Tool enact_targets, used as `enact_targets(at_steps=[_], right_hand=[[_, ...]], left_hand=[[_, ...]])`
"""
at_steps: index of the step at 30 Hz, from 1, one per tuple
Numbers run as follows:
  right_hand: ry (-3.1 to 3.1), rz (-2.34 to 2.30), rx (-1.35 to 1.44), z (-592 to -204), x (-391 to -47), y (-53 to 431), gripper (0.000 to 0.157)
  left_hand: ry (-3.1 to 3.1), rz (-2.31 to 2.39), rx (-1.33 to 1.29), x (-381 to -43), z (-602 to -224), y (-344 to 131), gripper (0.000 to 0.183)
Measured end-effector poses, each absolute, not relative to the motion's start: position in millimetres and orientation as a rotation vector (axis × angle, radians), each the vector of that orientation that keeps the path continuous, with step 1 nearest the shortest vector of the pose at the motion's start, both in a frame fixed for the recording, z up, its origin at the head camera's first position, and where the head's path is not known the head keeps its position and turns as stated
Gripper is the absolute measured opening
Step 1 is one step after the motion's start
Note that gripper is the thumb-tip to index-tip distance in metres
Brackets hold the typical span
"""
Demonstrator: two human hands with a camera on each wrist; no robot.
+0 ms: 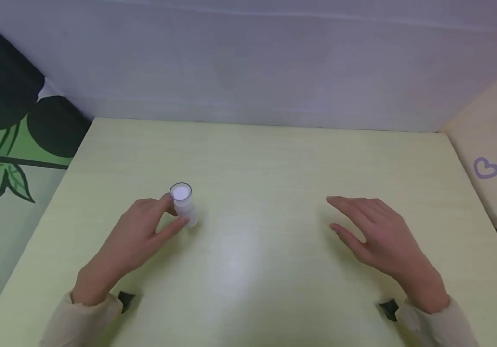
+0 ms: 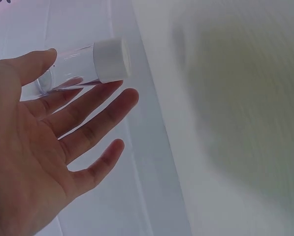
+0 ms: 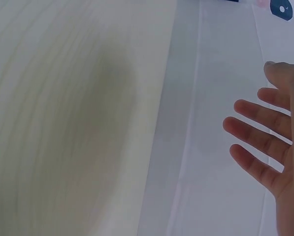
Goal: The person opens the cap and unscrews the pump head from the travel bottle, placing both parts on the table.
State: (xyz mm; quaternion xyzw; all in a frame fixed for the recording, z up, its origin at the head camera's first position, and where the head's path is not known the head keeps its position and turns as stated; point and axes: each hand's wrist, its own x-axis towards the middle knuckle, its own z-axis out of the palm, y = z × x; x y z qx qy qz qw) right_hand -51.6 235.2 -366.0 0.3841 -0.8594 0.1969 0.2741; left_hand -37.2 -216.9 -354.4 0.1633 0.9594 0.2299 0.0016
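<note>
A small clear bottle (image 1: 185,209) with a white cap (image 2: 111,60) is held upside down, its clear end facing up. My left hand (image 1: 133,236) pinches it between the thumb and the fingers, on the left part of the table. The left wrist view shows the cap pointing toward the tabletop, with a gap between them; the last fingers are spread away from the bottle. To the right, my right hand (image 1: 380,236) hovers over the table with thumb and fingers apart, holding nothing. In the right wrist view its fingers (image 3: 260,140) are loosely extended.
The pale wooden table (image 1: 266,164) spans the area under both hands. A light cloth (image 1: 253,67) hangs behind its far edge. On the right stands a beige panel (image 1: 487,130) with a drawn purple heart. A printed green and black pattern (image 1: 10,130) lies at the left.
</note>
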Motion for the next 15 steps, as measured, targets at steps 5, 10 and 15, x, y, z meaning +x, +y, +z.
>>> enact_targets(at_steps=[5, 10, 15], right_hand=[[-2.303, 0.553, 1.050, -363.2, -52.9, 228.3, 0.047], [-2.294, 0.582, 1.064, -361.7, -54.3, 219.3, 0.046], [-2.292, 0.627, 1.080, -359.3, -55.9, 207.8, 0.045]], left_hand=[[2.988, 0.697, 0.621, -40.2, -353.9, -196.9, 0.024], [2.975, 0.685, 0.777, -42.6, -354.8, -177.7, 0.027], [2.962, 0.673, 0.905, -44.7, -357.7, -164.9, 0.029]])
